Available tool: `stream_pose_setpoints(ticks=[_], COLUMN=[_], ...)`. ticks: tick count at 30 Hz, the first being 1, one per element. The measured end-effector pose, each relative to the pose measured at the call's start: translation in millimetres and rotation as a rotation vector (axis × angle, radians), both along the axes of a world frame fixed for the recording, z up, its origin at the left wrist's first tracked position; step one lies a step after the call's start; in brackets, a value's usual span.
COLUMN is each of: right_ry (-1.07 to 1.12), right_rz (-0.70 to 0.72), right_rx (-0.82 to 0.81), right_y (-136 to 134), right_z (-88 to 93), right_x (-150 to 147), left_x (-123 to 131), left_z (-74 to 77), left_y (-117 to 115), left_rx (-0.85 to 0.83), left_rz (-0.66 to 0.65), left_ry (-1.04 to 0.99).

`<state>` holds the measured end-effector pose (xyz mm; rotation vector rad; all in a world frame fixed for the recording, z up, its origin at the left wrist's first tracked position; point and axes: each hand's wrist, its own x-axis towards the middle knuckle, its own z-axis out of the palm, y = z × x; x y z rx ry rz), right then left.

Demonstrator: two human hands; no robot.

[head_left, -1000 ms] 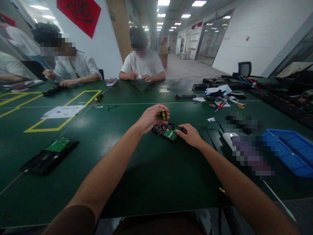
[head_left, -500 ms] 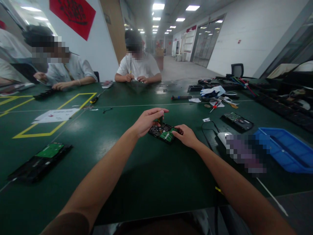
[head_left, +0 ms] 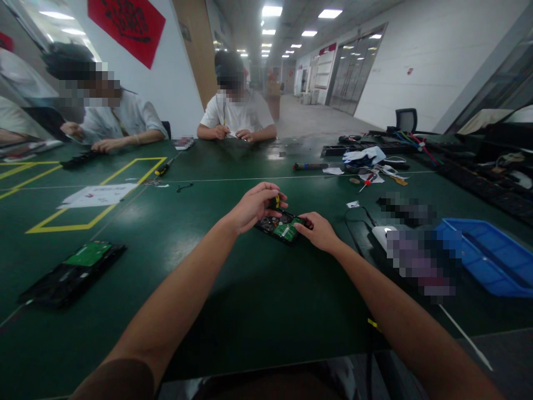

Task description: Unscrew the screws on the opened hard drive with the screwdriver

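My left hand (head_left: 259,206) is closed around a yellow and black screwdriver (head_left: 275,202), its handle showing between the fingers. The tool stands over the far-left part of a hard drive (head_left: 280,226); its tip is hidden. Green circuit board and dark round parts show on the drive's upper face, which lies on the green table (head_left: 266,311). My right hand (head_left: 318,230) grips the drive's right end between thumb and fingers.
At left lies another hard drive (head_left: 70,275) in a black tray. A blue bin (head_left: 491,258) and a blurred-out device stand at right. Farther back are a yellow-black screwdriver (head_left: 164,168), a red-handled screwdriver (head_left: 368,180) and gloves (head_left: 363,157). Two people (head_left: 237,116) sit opposite.
The fingers of my left hand have curled and shifted round the screwdriver handle, baring more of its yellow top. My right hand keeps its hold on the drive.
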<state>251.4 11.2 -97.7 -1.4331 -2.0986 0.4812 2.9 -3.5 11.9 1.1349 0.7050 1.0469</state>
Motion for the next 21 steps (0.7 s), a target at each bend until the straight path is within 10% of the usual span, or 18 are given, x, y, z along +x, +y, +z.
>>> stream_pose_setpoints(ticks=[21], right_ry=[-0.010], right_rz=[0.013], right_rx=[0.018], right_y=[-1.2], right_z=[3.0], right_x=[-0.8], left_x=[-2.4], left_z=[0.6], left_y=[3.8], left_rx=[0.051], left_rz=[0.069], left_ry=[0.028])
